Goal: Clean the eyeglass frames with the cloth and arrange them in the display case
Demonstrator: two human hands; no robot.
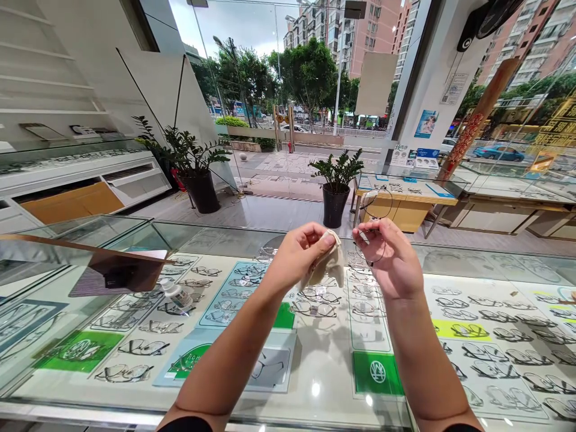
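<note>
My left hand [299, 255] is closed, its thumb and fingers pinching a pale beige cloth [333, 267] that hangs down in folds. To its right, my right hand [400, 258] is raised with the palm turned inward and grips thin-rimmed eyeglasses [378, 204] at the fingertips. One round lens stands above the fingers; the other part of the frame hangs lower, partly hidden by the hand. Cloth and eyeglasses are apart. Both hands are above a glass display counter [321, 372] holding rows of spectacles.
A small white bottle [176, 295] stands on the counter at the left, near a brown-edged mirror or tray [128, 267]. Beyond the counter are two potted plants, the left one [202, 191] and the right one [335, 204]. A wooden display table [400, 210] stands behind my right hand.
</note>
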